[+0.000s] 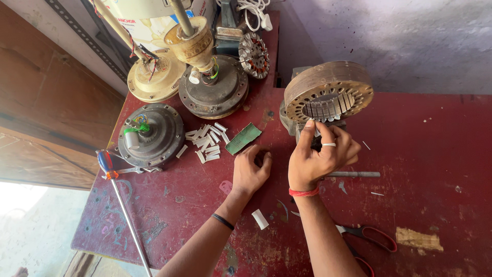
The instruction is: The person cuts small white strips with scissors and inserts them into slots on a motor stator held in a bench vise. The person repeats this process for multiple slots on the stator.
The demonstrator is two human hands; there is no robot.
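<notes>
Right hand point(320, 154): fingers bunched, index + thumb pinched up against the lower rim of the stator core point(328, 92), a rusty slotted metal ring tilted on its mount at the back-centre of the red table point(435, 154). Whether sth small sits in the pinch, can't tell; fingertips cover it. Left hand point(251, 172): loosely curled, knuckles down on the table just left of the right hand, holding nothing visible, near a green paper strip point(243, 138).

Around: heap of white paper slips point(207, 143) left of the strip, one stray white slip point(260, 219) near the left forearm. Dark motor housing point(151, 134) w/ coloured wires further left; screwdriver point(123, 205) hangs over the table edge. Metal rod point(353, 174) lies right of the right hand; red-handled scissors point(366, 236) by the right forearm.

Risks, as a judgement: slot edges look sharp and rusty, so a slip of the fingertip could nick skin; the core sits tilted, so a hard push might rock it. The screwdriver, overhanging, could get knocked off.

Hidden: the core's mount is mostly behind the hand; scissors cut off at the bottom edge; slot interior too small to read.
</notes>
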